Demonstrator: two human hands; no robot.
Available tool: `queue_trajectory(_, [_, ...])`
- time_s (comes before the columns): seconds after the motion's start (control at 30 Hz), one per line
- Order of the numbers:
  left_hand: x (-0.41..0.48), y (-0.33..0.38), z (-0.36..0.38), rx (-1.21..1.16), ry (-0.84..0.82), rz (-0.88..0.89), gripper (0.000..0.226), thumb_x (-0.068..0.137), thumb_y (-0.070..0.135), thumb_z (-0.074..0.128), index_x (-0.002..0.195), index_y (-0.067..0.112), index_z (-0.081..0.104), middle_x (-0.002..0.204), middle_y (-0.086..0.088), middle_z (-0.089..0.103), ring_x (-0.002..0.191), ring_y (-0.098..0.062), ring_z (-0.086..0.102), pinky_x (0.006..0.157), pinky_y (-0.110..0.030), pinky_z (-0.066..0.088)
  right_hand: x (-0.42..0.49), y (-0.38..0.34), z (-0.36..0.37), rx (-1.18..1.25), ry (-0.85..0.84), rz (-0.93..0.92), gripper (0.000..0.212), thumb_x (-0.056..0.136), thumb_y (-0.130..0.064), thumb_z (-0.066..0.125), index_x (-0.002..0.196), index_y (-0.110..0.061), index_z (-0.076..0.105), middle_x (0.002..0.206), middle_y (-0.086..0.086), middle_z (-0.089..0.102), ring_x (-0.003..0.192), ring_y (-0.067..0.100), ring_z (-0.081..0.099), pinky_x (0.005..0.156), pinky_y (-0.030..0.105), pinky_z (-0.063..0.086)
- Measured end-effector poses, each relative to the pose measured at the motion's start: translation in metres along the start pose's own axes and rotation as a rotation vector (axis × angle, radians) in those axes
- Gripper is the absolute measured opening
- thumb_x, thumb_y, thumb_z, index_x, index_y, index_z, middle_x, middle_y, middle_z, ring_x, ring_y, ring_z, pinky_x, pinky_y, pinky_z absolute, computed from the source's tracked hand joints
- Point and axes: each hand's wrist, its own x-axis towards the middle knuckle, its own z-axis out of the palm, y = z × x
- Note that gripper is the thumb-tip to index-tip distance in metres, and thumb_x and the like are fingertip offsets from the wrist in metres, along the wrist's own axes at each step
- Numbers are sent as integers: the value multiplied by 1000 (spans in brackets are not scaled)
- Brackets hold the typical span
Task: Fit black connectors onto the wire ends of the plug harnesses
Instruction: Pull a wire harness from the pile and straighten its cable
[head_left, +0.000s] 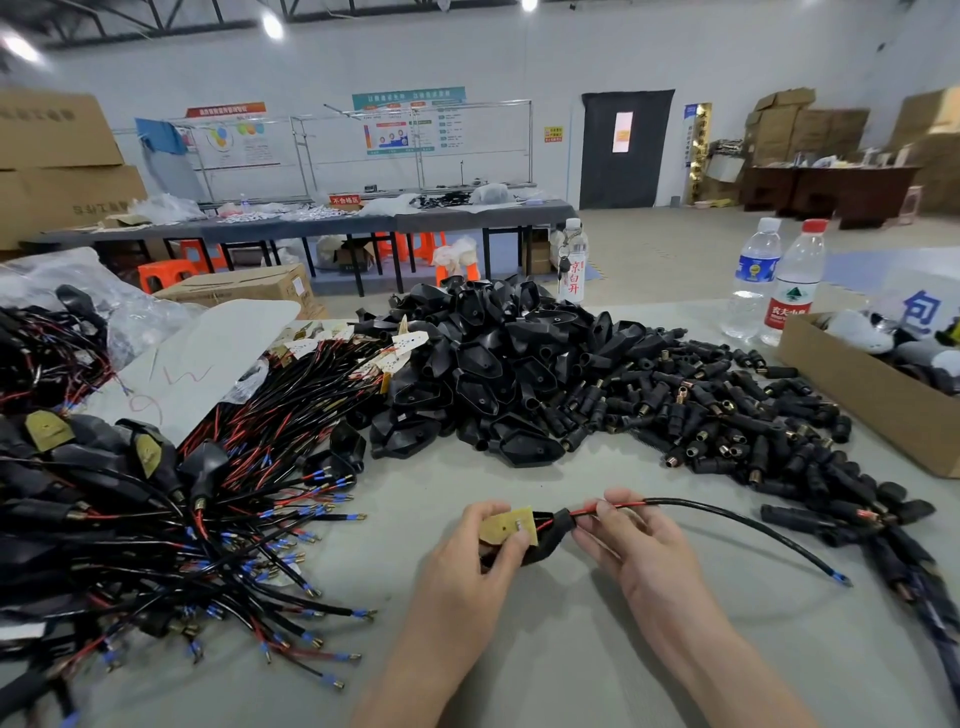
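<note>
My left hand (480, 551) grips a plug harness (540, 532) by its yellow-brown board and black housing, low in the middle of the table. My right hand (631, 545) pinches the red and black wires just where they leave the housing. The harness cable (748, 525) arcs off to the right and ends in a blue-tipped terminal (839, 578) lying on the table. A spread of small black connectors (727, 415) with brass ends covers the table to the right. Black plug housings (498, 364) are heaped behind.
A large tangle of wired harnesses (208, 519) fills the left side. A cardboard box (883, 395) sits at the right edge, with two water bottles (779, 280) behind it. More finished black pieces (904, 545) lie at the right. Grey table surface (519, 649) lies under my forearms.
</note>
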Motion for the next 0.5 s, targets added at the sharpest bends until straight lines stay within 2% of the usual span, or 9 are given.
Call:
queue_trajectory(0.07, [0,2,0,40,19,54,17,90,56,54,103,48,60,103,26,60,99,-1,60,86,-30,51,0,0,-1,-2,-3,7,10,97,2,53,97,-8,57,96,19,65,83,25,71,75,31,62])
queue_trajectory(0.17, [-2,2,0,77,91,101,19,99,38,56,117,39,61,104,20,55,98,-4,57,90,-33,50,-1,-1,1,-1,-5,18,13,99,1,50,95,-10,53,103,25,62,84,31,74,74,34,63])
queue_trajectory(0.27, [-2,3,-3,74,164,104,21,99,30,57,112,47,55,106,20,53,99,-5,55,90,-34,49,-1,-1,2,-12,-4,16,15,99,2,49,94,-12,52,107,27,58,87,36,74,79,41,58])
queue_trajectory(0.37, [-2,2,-4,87,151,105,17,99,30,56,111,40,62,109,25,53,110,-6,53,95,-36,48,-2,-1,3,0,-18,22,14,100,0,49,95,-14,49,99,28,64,90,39,73,75,38,59])
queue_trajectory(0.5, [-2,3,-2,59,46,105,19,102,26,51,113,32,65,107,24,65,105,-1,61,92,-34,51,-4,-2,3,69,-71,33,13,100,-1,48,97,-14,48,88,23,72,86,37,74,67,32,62])
